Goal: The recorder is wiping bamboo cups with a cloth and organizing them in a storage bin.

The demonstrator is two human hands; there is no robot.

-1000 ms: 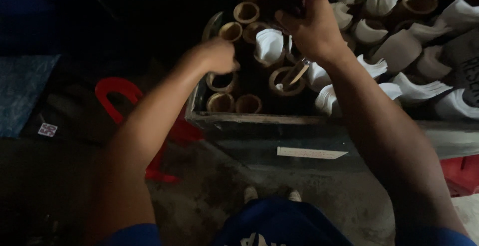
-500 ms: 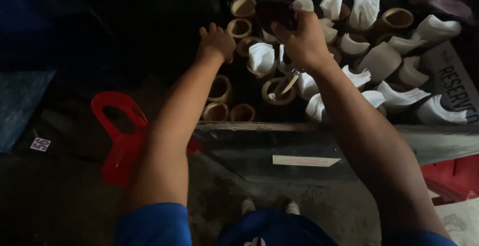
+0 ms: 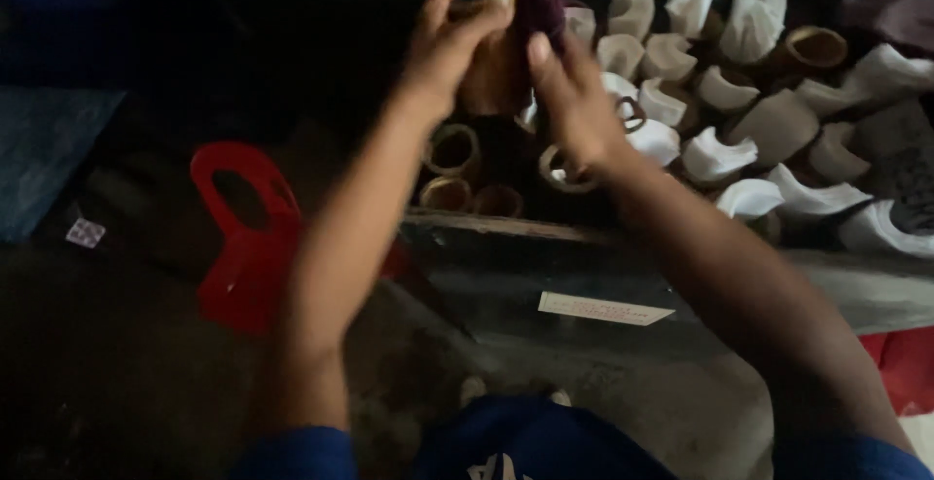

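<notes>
**Hands raised with cup and cloth**

Both hands have lifted from the tray since the earlier frame. Left hand grips a brown cup, blurred, held above the tray. Right hand is closed on a dark purple cloth pressed against the cup's side. Below sit brown cups and white cups. A red stool stands to the left.

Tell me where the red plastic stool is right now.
Head view: the red plastic stool stands on the dark floor at lower left, beside the person's left forearm and left of the dark crate of cups.
</notes>
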